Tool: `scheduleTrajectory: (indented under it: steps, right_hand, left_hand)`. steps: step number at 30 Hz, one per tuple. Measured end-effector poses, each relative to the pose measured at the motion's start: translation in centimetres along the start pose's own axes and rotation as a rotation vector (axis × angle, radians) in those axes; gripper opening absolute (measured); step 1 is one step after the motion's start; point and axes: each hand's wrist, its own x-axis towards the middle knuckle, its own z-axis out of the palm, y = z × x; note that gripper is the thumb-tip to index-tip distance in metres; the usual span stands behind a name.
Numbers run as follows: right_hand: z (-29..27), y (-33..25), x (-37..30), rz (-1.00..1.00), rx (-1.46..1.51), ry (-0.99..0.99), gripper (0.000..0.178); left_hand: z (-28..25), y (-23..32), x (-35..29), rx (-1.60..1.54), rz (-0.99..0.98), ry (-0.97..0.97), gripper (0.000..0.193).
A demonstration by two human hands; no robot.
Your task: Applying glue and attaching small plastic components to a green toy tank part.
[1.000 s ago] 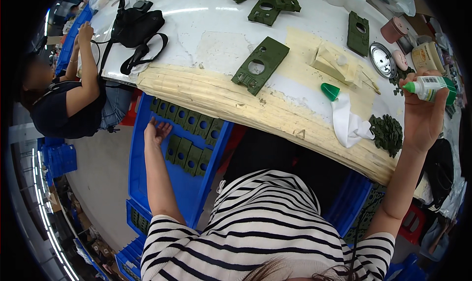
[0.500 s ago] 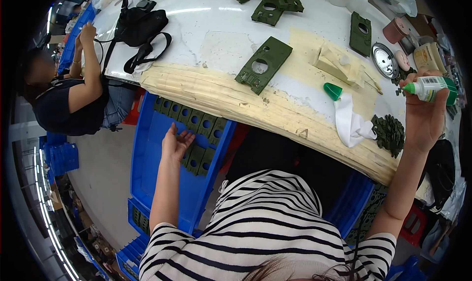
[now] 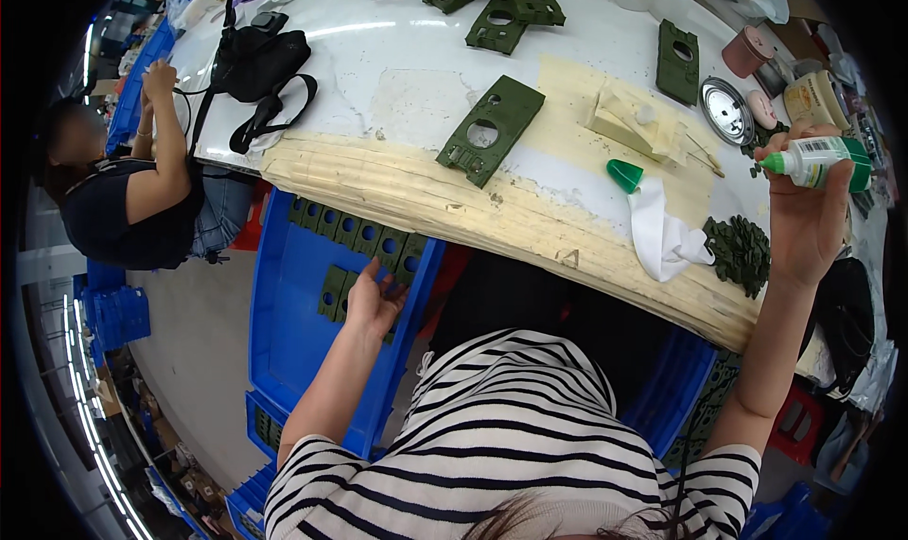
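My right hand (image 3: pixel 802 220), raised over the right side of the table, is closed round a small glue bottle (image 3: pixel 819 165). The bottle is white and green, lies sideways and points its green tip left. Low on the left, my left hand (image 3: pixel 375 305) hovers over or touches dark green toy-tank hull plates (image 3: pixel 333 292) in a blue bin (image 3: pixel 274 337). Its fingers are apart and I see nothing held in them. Rows of these plates with round holes lie in the bin. On the table a single green plate (image 3: pixel 492 129) lies flat ahead of me.
A green cap-like piece (image 3: pixel 624 175) and white cloth (image 3: pixel 653 237) lie near the table edge, beside a pile of small dark green parts (image 3: pixel 738 256). A metal dish (image 3: pixel 726 112) stands farther right. A black bag (image 3: pixel 260 62) and another person (image 3: pixel 132 190) are at left.
My left hand has shifted right across the bin and turned from palm up to palm down over the plates. My right hand keeps hold of the glue bottle. The view has shifted slightly.
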Motion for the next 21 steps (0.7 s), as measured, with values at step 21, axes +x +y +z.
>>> scheduleTrajectory:
  steps: [21]
  right_hand:
    - [0.7, 0.7, 0.2, -0.041, 0.094, 0.005, 0.03]
  left_hand:
    - [23.2, 11.5, -13.6, 0.96, 1.647, -0.464, 0.022]
